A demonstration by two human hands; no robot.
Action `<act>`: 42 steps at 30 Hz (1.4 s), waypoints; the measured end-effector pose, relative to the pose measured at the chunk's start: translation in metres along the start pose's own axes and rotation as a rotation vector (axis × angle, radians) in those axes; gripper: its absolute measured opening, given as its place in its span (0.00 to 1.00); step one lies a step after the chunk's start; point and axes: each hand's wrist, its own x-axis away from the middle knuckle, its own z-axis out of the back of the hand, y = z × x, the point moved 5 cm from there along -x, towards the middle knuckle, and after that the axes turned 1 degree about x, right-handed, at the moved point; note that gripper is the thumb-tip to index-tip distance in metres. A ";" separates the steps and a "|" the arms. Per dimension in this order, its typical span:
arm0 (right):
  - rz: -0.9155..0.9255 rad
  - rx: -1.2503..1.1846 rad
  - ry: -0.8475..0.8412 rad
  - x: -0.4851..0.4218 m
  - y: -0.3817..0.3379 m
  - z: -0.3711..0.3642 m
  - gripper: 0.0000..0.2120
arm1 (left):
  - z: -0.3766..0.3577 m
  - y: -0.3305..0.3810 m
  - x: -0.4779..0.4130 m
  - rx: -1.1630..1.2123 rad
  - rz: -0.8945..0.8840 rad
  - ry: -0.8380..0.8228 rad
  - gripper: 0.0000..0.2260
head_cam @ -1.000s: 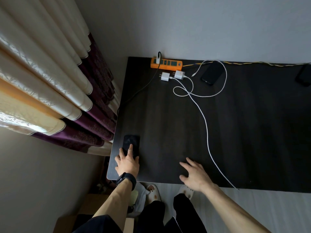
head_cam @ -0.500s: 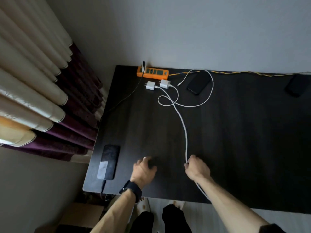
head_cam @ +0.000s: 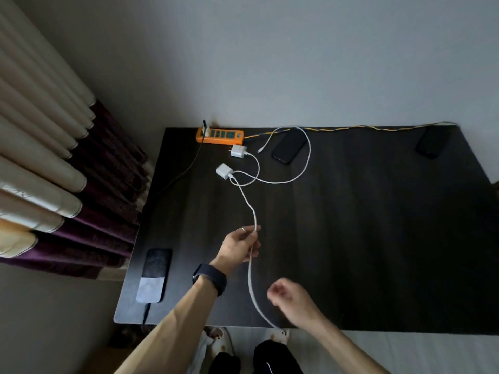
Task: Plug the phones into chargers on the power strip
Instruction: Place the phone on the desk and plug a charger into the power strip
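Note:
An orange power strip (head_cam: 220, 135) lies at the table's far left edge with a black plug in its left socket. Two white chargers lie loose in front of it: one (head_cam: 238, 151) close to the strip, the other (head_cam: 223, 171) nearer me. My left hand (head_cam: 239, 245) pinches the long white cable (head_cam: 251, 287) that runs from the nearer charger. My right hand (head_cam: 293, 300) is curled beside the cable's lower stretch; whether it grips the cable is unclear. A dark phone (head_cam: 154, 273) with a black cable plugged in lies at the near left. Two more phones, one (head_cam: 289, 148) by the strip and another (head_cam: 431, 143), lie at the back.
The dark table (head_cam: 364, 238) stands against a grey wall. Curtains (head_cam: 54, 171) hang to the left. A yellow-and-blue cord (head_cam: 351, 128) runs along the back edge to the strip. A second white cable (head_cam: 305, 163) loops beside the middle phone. My feet show below the front edge.
My left hand left the near-left phone and took hold of the white cable. My right hand slid down the cable toward me. The nearer charger was dragged away from the strip.

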 end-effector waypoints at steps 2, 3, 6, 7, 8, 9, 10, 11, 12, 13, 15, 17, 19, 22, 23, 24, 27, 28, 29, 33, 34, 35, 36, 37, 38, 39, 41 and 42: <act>-0.125 -0.329 -0.016 -0.010 -0.017 0.010 0.14 | 0.005 0.011 0.016 -0.118 -0.048 -0.100 0.12; -0.187 -0.482 -0.046 -0.019 -0.029 0.012 0.18 | 0.009 0.014 0.024 -0.155 -0.059 -0.148 0.12; -0.286 -0.874 -0.154 -0.050 -0.073 0.009 0.24 | 0.021 0.015 0.045 -0.237 -0.066 -0.275 0.11; -0.302 -0.941 -0.177 -0.060 -0.090 0.005 0.24 | 0.025 0.013 0.051 -0.261 -0.060 -0.296 0.10; -0.317 -0.983 -0.181 -0.068 -0.104 0.002 0.22 | 0.029 0.011 0.056 -0.281 -0.046 -0.320 0.09; -0.325 -1.026 -0.159 -0.076 -0.115 0.001 0.18 | 0.033 0.008 0.060 -0.294 -0.021 -0.356 0.08; -0.325 -1.053 -0.101 -0.084 -0.123 0.002 0.12 | 0.037 0.004 0.063 -0.304 0.007 -0.386 0.09; -0.317 -1.050 -0.030 -0.090 -0.129 0.006 0.08 | 0.042 0.000 0.067 -0.313 0.035 -0.400 0.09; -0.300 -0.999 0.039 -0.093 -0.132 0.010 0.09 | 0.047 -0.005 0.069 -0.320 0.060 -0.392 0.09; -0.282 -0.912 0.086 -0.095 -0.134 0.015 0.11 | 0.054 -0.009 0.070 -0.318 0.076 -0.354 0.09; -0.226 -0.725 0.100 -0.090 -0.137 0.021 0.11 | 0.067 -0.016 0.069 -0.283 0.096 -0.224 0.10; -0.142 -0.609 0.025 -0.076 -0.140 0.023 0.07 | 0.078 -0.020 0.067 -0.161 0.115 -0.076 0.13; -0.061 -0.563 -0.043 -0.056 -0.140 0.027 0.08 | 0.085 -0.025 0.063 0.033 0.155 0.041 0.16; 0.070 -0.516 -0.123 -0.025 -0.136 0.041 0.10 | 0.080 -0.031 0.053 0.284 0.226 0.064 0.22; 0.110 -0.486 -0.154 -0.016 -0.134 0.045 0.10 | 0.075 -0.031 0.048 0.364 0.233 0.053 0.23; 0.144 -0.462 -0.184 -0.009 -0.131 0.049 0.10 | 0.071 -0.029 0.043 0.441 0.230 0.041 0.24; 0.188 -0.412 -0.237 0.006 -0.120 0.059 0.11 | 0.054 -0.015 0.026 0.617 0.178 0.008 0.21; 0.196 -0.377 -0.247 0.008 -0.116 0.062 0.11 | 0.049 -0.011 0.022 0.667 0.166 0.012 0.19; 0.206 -0.329 -0.254 0.011 -0.112 0.064 0.10 | 0.044 -0.009 0.018 0.719 0.161 0.026 0.17; 0.180 -0.249 -0.239 0.012 -0.095 0.071 0.11 | 0.033 0.007 0.009 0.677 -0.008 -0.039 0.07; 0.164 -0.254 -0.212 0.011 -0.093 0.074 0.11 | 0.033 0.010 0.010 0.665 -0.030 -0.041 0.07; 0.155 -0.253 -0.180 0.010 -0.091 0.077 0.11 | 0.034 0.012 0.010 0.658 -0.036 -0.015 0.09; 0.153 -0.244 -0.150 0.008 -0.092 0.079 0.10 | 0.035 0.014 0.011 0.637 -0.054 0.015 0.11; 0.159 -0.233 -0.129 0.008 -0.094 0.080 0.08 | 0.036 0.018 0.012 0.607 -0.075 0.034 0.14; 0.172 -0.227 -0.118 0.007 -0.097 0.080 0.07 | 0.036 0.022 0.013 0.582 -0.100 0.036 0.16; 0.190 -0.227 -0.112 0.006 -0.102 0.078 0.06 | 0.035 0.026 0.013 0.586 -0.124 0.025 0.17; 0.230 -0.221 -0.097 0.004 -0.113 0.073 0.08 | 0.030 0.033 0.014 0.628 -0.148 -0.004 0.19; 0.251 -0.203 -0.087 0.002 -0.120 0.070 0.09 | 0.028 0.036 0.014 0.631 -0.154 -0.016 0.19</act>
